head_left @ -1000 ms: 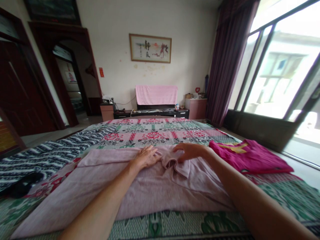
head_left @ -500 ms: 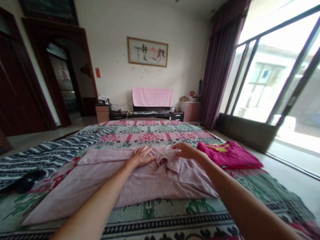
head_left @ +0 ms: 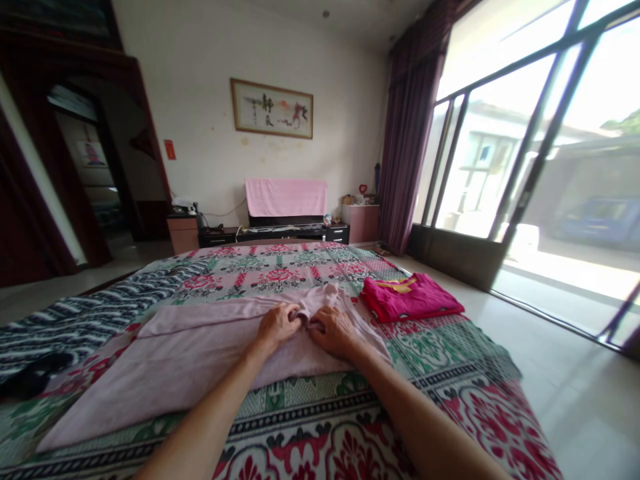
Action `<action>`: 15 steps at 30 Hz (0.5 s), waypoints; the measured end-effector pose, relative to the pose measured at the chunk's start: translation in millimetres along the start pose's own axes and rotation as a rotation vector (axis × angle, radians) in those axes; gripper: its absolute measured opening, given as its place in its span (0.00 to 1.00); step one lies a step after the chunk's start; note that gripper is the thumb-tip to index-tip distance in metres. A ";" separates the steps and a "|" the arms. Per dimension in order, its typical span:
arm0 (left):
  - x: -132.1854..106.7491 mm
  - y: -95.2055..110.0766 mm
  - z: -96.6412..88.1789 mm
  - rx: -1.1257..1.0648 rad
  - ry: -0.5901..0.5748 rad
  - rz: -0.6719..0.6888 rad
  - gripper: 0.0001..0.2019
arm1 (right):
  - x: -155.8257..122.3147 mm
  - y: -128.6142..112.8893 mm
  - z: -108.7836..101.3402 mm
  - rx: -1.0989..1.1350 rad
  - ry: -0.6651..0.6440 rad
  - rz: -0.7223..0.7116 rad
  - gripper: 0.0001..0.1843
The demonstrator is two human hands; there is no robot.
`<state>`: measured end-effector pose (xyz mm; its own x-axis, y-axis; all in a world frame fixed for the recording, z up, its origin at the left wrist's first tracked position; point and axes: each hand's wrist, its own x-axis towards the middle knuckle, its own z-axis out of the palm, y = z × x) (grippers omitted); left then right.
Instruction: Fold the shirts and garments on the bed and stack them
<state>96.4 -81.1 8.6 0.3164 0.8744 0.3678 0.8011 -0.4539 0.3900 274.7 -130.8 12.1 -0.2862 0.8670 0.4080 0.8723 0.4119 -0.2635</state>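
Pale pink garment (head_left: 165,367) lies flat under and around my grip, more of it to the left than to the right. Left hand (head_left: 278,327): fingers curled in, fabric pinched near the far edge. Right hand (head_left: 336,331): just beside it, fingers bent, also grasping a bunched bit of the same cloth (exact fingertip contact partly hidden). Both nearly closed, small gap between them. Garment's long axis runs crosswise in front of me, left end slanting nearer to me, a folded strip along the far edge; a rumpled piece pokes up past my right hand, pointing away from me.

Under it all, patterned bedspread (head_left: 495,420). Folded magenta garment (head_left: 413,299) sits to the right, apart from the pink one; black-and-white striped cloth (head_left: 105,310) on the left. Further off, pink cover (head_left: 287,197) over a dark screen, framed picture (head_left: 273,109) above.
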 end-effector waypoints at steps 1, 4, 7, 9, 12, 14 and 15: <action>-0.3 -1.7 4.1 0.011 0.015 0.007 0.15 | -0.7 -0.5 2.4 -0.013 0.012 0.012 0.13; -1.5 -7.6 12.9 0.018 0.063 0.064 0.17 | 1.0 1.0 6.1 -0.023 0.015 0.017 0.13; -2.4 -11.8 15.8 -0.001 0.091 0.111 0.19 | 5.5 4.0 5.6 -0.015 0.004 0.004 0.15; -2.4 -13.3 15.7 -0.015 0.100 0.123 0.19 | 8.1 6.4 2.8 -0.009 -0.019 -0.008 0.16; -1.9 -14.5 13.6 -0.031 0.120 0.128 0.20 | 9.9 10.8 -5.2 -0.011 -0.036 0.003 0.16; -1.5 -14.7 10.6 -0.031 0.132 0.141 0.20 | 10.3 14.0 -11.4 -0.018 -0.022 0.019 0.16; -1.3 -14.6 8.7 -0.024 0.142 0.148 0.20 | 10.5 15.5 -14.1 -0.024 -0.010 0.030 0.16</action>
<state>88.7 -74.2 -5.0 0.3538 0.7656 0.5373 0.7380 -0.5814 0.3425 290.8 -119.3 24.6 -0.2632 0.8817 0.3914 0.8899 0.3786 -0.2545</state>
